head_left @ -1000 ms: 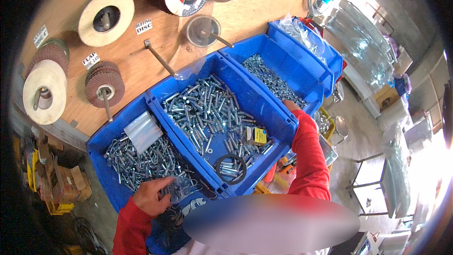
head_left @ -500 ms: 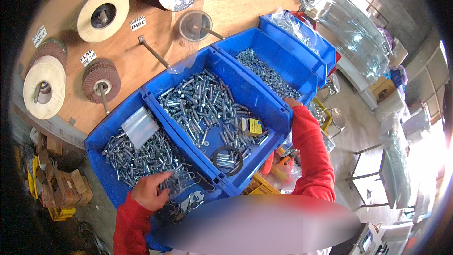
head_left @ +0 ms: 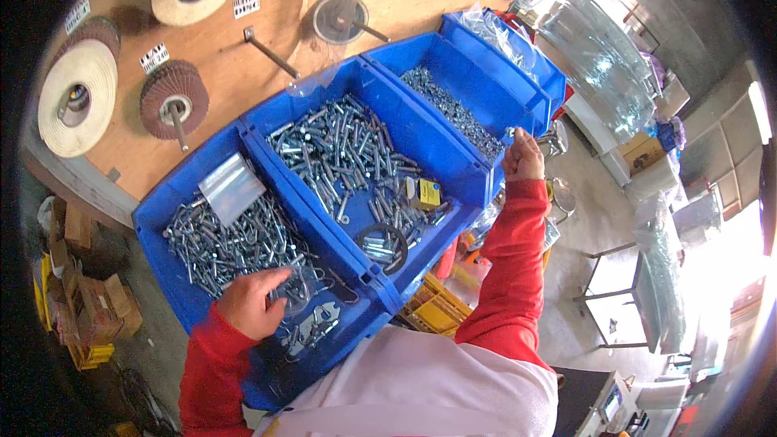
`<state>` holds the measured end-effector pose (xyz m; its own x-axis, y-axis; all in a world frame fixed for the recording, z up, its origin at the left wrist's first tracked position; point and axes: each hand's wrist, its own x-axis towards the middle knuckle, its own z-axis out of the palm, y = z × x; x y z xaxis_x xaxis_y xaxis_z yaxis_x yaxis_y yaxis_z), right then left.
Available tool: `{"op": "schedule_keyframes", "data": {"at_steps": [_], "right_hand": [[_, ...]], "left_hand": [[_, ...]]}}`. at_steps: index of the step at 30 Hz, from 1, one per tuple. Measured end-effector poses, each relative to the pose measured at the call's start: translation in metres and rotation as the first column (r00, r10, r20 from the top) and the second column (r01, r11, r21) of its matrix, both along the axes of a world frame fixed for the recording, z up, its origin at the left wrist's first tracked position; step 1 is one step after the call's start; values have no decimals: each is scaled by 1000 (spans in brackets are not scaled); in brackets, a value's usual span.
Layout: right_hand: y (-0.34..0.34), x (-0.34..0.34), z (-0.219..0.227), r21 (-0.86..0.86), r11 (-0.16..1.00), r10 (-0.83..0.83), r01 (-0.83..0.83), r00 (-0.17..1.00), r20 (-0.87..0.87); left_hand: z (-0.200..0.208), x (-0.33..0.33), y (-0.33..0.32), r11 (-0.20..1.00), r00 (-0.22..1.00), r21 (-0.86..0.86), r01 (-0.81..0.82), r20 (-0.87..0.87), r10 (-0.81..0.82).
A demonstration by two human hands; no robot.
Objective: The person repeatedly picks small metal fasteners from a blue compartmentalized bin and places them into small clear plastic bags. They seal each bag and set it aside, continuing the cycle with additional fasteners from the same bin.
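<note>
head view: yellow box (head_left: 428,193) in middle blue bin (head_left: 453,163).

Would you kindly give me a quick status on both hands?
Left hand open, fingers in bolts of left bin. Right hand raised beside right bin, pinching something small. Nothing obstructing.

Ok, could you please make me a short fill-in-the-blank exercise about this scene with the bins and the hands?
1. The bolts lie in bins of ____ colour.
2. The left hand reaches into the ____ bin of the three.
3. The right hand is at the rim of the ____ bin.
4. Both sleeves are ____.

Missing words: blue; left; right; red
</note>
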<state>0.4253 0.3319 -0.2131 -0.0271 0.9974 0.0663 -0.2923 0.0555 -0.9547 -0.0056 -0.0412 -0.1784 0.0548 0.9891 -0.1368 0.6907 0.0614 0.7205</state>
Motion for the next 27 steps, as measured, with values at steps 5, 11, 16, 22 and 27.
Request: {"op": "schedule_keyframes", "data": {"at_steps": [5, 11, 16, 22, 27], "right_hand": [[-152, -112, 56, 181, 932, 335, -314, 937, -99], [-282, -225, 43, 198, 852, 365, -485, 821, 439], [-297, -260, 40, 72, 759, 439, -647, 591, 676], [-300, -274, 29, 211, 904, 378, -372, 926, 11], [-307, -298, 2, 344, 858, 430, -380, 900, -77]], "left_hand": [[-14, -1, 0, 979, 992, 183, 88, -110, -69], [-18, 0, -1, 966, 998, 253, 57, 17, -63], [-18, 0, -2, 992, 1000, 123, 13, -25, -10], [-24, 4, -3, 971, 1000, 237, -11, -3, 12], [-21, 0, 1, 997, 997, 62, 52, -66, -48]]}}
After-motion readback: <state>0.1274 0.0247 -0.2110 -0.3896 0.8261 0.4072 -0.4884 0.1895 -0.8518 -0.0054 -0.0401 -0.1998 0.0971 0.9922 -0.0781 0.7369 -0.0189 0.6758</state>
